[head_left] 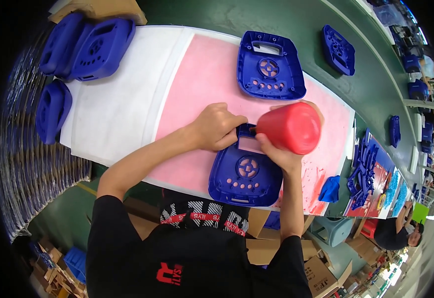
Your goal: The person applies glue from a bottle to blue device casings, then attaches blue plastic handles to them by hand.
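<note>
A blue plastic housing (244, 186) with a rectangular opening, a round grille and a row of holes lies in front of me on a pink sheet. My left hand (217, 128) is closed at its far left corner, thumb and index finger pressed against the rim. In my right hand (287, 158) is a red squeeze bottle (296, 128), tilted with its base turned up and its narrow tip close to the housing's far edge. Whether the tip touches cannot be told. Just beyond lies a second blue housing (271, 77), its ribbed inside facing up.
More blue housings (105, 47) stand at the far left by a cardboard box (100, 9). Another housing (338, 49) sits on the green surface beyond. To the right are a blue glove-like scrap (329, 189), a heap of small blue parts (362, 171) and a person (393, 233).
</note>
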`<state>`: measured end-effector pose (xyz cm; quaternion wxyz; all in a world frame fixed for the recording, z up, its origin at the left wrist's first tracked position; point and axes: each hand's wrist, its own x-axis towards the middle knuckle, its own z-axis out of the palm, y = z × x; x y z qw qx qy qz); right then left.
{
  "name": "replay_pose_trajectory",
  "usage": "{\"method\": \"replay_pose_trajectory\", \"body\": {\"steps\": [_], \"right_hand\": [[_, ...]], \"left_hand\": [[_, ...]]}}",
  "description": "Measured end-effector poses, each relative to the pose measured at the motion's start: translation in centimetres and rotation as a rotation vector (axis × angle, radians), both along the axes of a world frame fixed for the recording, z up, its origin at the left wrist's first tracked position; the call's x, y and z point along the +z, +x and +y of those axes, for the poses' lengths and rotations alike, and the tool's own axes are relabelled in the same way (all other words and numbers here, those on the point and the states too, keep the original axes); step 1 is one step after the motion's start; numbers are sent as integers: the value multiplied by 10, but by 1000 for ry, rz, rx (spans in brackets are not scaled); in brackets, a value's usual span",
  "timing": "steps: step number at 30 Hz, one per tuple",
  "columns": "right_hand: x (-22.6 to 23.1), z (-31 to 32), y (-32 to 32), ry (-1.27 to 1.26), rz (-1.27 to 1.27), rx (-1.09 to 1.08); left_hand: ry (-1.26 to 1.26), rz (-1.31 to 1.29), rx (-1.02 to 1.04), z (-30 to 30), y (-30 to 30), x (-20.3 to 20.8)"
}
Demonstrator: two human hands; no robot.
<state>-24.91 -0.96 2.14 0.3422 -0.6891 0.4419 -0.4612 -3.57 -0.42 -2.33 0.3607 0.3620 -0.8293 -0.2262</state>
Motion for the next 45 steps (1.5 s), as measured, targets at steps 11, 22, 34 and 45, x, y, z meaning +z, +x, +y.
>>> {"method": "replay_pose_trajectory", "body": {"steps": [11, 22, 34, 45], "right_hand": [[4, -4, 21, 231, -404, 327], [5, -8, 13, -125, 35, 305], [5, -6, 12, -89, -51, 188], [-2, -1, 11, 0, -241, 206]], "left_hand": [[-16, -42, 9, 0, 2, 2], [3, 17, 2, -1, 0, 4], [-7, 7, 20, 1, 1, -3], [4, 11, 22, 0, 0, 0]]}}
